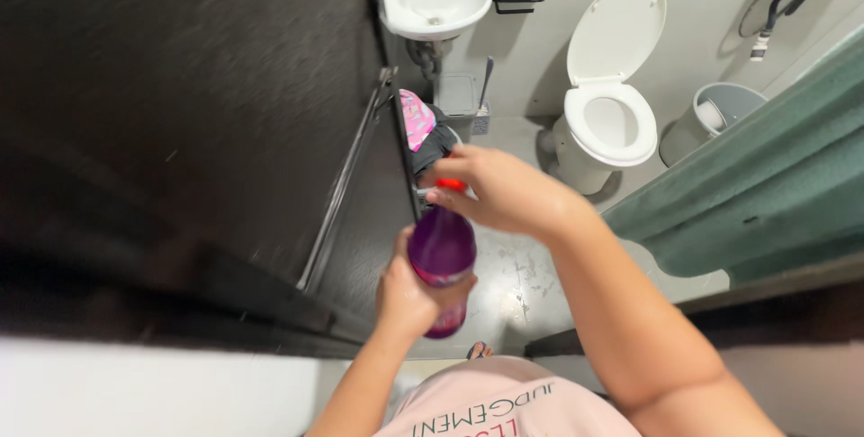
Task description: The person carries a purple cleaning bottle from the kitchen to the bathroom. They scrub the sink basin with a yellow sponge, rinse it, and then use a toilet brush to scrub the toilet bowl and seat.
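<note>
At frame centre, my right hand (504,192) pinches the red cap (451,185) of a purple bottle (441,252); my left hand (409,297) clamps its body below. Behind, upper right, 1 white toilet (612,122) stands open.

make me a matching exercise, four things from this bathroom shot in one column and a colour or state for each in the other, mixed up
Things:
1. bottle
2. bottle cap
3. toilet lid
4. towel

Colour or state:
A. raised
B. green
C. purple, held in the left hand
D. red, under the right hand fingers

Pairs: 1-C, 2-D, 3-A, 4-B
</note>
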